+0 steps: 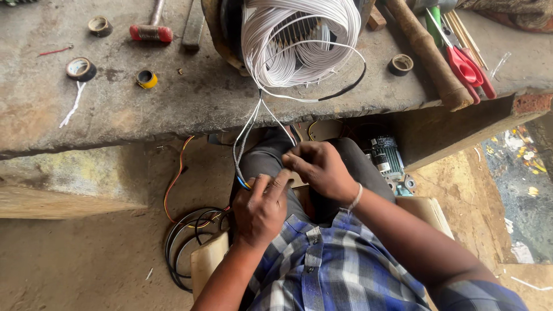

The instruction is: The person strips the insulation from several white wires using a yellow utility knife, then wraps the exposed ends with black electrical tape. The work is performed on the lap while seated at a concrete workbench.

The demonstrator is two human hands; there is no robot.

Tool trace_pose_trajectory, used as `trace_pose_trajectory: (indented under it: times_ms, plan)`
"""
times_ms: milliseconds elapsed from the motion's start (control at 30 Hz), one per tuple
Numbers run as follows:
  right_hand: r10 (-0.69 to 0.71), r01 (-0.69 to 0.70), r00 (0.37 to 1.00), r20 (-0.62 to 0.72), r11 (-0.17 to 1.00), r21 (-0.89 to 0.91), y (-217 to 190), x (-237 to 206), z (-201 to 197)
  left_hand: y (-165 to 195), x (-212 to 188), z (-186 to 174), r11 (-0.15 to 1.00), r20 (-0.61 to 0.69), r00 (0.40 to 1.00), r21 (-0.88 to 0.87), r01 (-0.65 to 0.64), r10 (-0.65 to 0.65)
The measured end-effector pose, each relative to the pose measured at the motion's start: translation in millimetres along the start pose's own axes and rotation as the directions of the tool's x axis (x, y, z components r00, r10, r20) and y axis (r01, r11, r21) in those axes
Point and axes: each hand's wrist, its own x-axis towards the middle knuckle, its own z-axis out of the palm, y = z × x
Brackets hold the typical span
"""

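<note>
A motor stator wound with a thick coil of white wire [296,40] lies on the concrete bench [173,103]. Several thin white lead wires [249,129] hang from it over the bench edge into my lap. My left hand [262,210] pinches the ends of these leads, where a blue and orange tip shows, between thumb and fingers. My right hand [319,167] is closed just above and to the right, its fingertips meeting the left hand's on the same wires.
On the bench lie a red-headed hammer [151,30], tape rolls [80,69] [147,79] [400,64], a wooden handle [429,55] and red-handled scissors [466,66]. Black cable loops [190,242] and orange wire [173,184] lie on the floor. A small motor [386,158] sits under the bench.
</note>
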Motion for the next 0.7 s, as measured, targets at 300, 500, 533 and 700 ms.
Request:
trace_pose_trajectory:
  times_ms: [300, 500, 533, 700]
  plan:
    - [0.007, -0.008, 1.0, 0.006, 0.974, 0.224, 21, -14, 8, -2, 3, 1, 0.931, 0.02, 0.954, -0.213, 0.296, -0.299]
    - [0.119, -0.149, 0.986, 0.114, 0.936, 0.318, 37, -16, 16, -3, 7, 3, 0.849, 0.165, 0.926, -0.368, 0.378, -0.34]
    - [0.119, -0.138, 0.989, 0.085, 0.952, 0.273, 40, -16, 18, -3, 8, 3, 0.859, 0.139, 0.935, -0.368, 0.356, -0.327]
    - [0.196, -0.175, 0.98, -0.025, 0.922, 0.346, 56, -26, 19, -7, 5, 3, 0.872, 0.11, 0.937, -0.344, 0.349, -0.332]
